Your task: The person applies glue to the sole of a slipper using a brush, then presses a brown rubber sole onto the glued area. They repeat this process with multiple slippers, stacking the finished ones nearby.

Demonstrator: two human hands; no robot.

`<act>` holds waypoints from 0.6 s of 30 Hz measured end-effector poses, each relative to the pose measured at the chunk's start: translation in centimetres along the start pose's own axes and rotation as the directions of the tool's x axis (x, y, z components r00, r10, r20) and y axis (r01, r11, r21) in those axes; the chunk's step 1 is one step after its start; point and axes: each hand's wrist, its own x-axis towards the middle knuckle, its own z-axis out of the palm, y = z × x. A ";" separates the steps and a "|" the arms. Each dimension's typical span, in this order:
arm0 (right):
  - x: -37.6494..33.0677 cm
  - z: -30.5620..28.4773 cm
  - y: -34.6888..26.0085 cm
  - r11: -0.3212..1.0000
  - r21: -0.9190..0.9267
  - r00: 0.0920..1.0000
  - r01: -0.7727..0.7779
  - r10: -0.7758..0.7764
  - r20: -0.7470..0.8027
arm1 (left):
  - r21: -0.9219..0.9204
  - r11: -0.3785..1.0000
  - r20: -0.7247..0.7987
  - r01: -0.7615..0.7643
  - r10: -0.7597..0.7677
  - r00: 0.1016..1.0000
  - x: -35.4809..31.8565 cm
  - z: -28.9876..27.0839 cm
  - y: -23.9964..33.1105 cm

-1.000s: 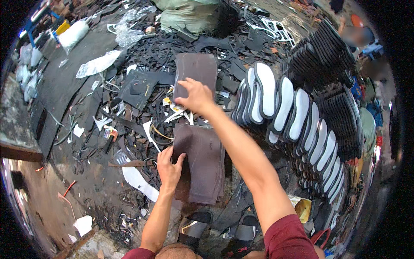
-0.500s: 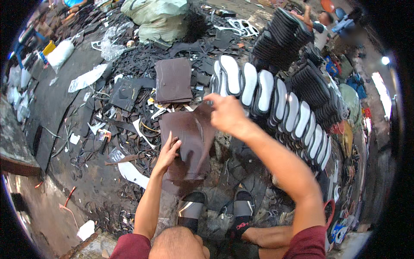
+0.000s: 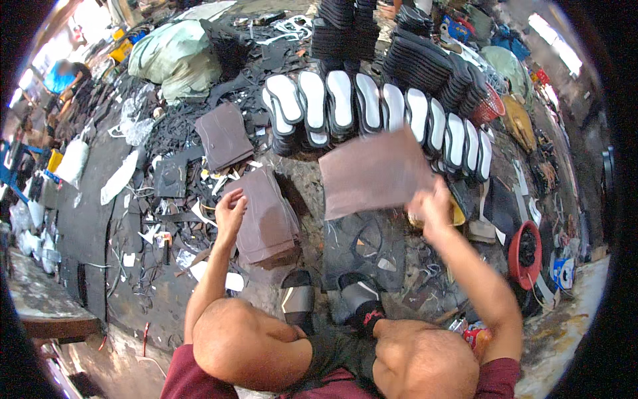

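Observation:
My right hand [image 3: 432,207] pinches the near right corner of a brown sheet [image 3: 373,174]. The sheet hangs in the air above the floor, in front of the row of white-topped sole-shaped pieces [image 3: 340,103]. Beside the left edge of a stack of brown sheets [image 3: 267,223], my left hand [image 3: 230,211] is raised with its fingers loosely apart, holding nothing. Pale curved outlines show on the top sheet. A second brown stack [image 3: 224,136] lies farther back. Below the held sheet, a dark mat [image 3: 362,259] covers part of the floor.
Tall piles of black soles [image 3: 425,63] stand behind the white-topped row. To the right sits a red basin [image 3: 525,256] with dark contents. Black scraps litter the floor at left, with a large pale green sack [image 3: 174,60] at the back. Sandalled feet [image 3: 297,299] are close in front.
My right hand has carried the brown sheet off the near stack and over to the right. My left hand has come off the sheet. The view has turned to the right.

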 end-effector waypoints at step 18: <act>14.1 19.2 0.8 0.374 -0.337 0.495 0.864 -0.752 0.436 | 0.597 0.782 -0.320 0.178 0.029 0.947 19.7 21.9 11.5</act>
